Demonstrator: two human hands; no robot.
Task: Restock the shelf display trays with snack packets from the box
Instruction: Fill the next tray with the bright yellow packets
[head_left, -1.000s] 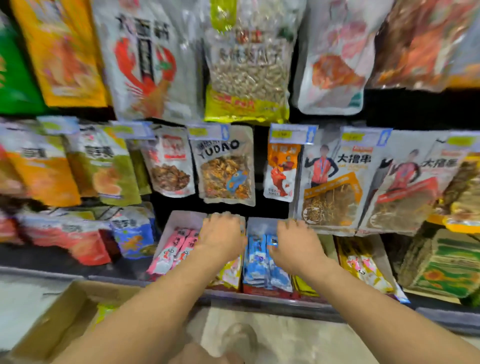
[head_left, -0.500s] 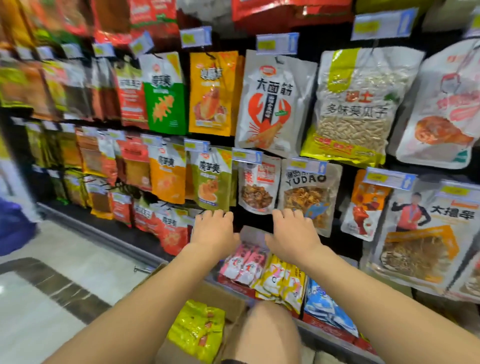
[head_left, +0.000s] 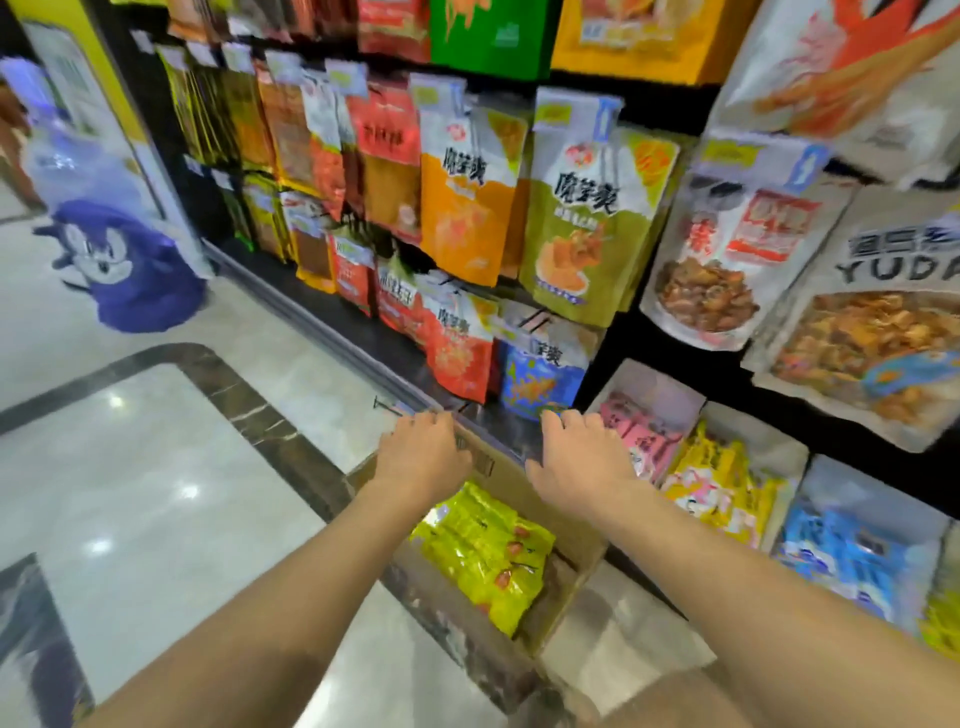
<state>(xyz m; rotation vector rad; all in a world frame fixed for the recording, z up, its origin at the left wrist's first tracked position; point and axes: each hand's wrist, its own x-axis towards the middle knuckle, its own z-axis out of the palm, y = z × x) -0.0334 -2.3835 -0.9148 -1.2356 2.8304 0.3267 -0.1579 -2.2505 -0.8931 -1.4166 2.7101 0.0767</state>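
Observation:
A brown cardboard box (head_left: 566, 525) stands on the floor against the shelf base, with yellow snack packets (head_left: 485, 551) lying inside. My left hand (head_left: 423, 454) hovers over the box's far left edge, fingers spread, holding nothing. My right hand (head_left: 579, 457) is over the box's far right side, fingers apart and empty, just left of the display trays. The nearest tray (head_left: 670, 387) holds pink packets (head_left: 644, 436); beside it are trays with yellow packets (head_left: 722, 483) and blue packets (head_left: 852, 551).
Hanging snack bags fill the shelf wall above, among them an olive-green bag (head_left: 582, 228) and a YUDAO bag (head_left: 872, 332). Polished tile floor (head_left: 145, 467) lies to the left, with a blue cartoon bag (head_left: 124, 265) farther back. My knee (head_left: 670, 699) shows at the bottom.
The view has swung left and down, and both hands have come away from the trays to over the box. The box and its yellow packets are now in full view.

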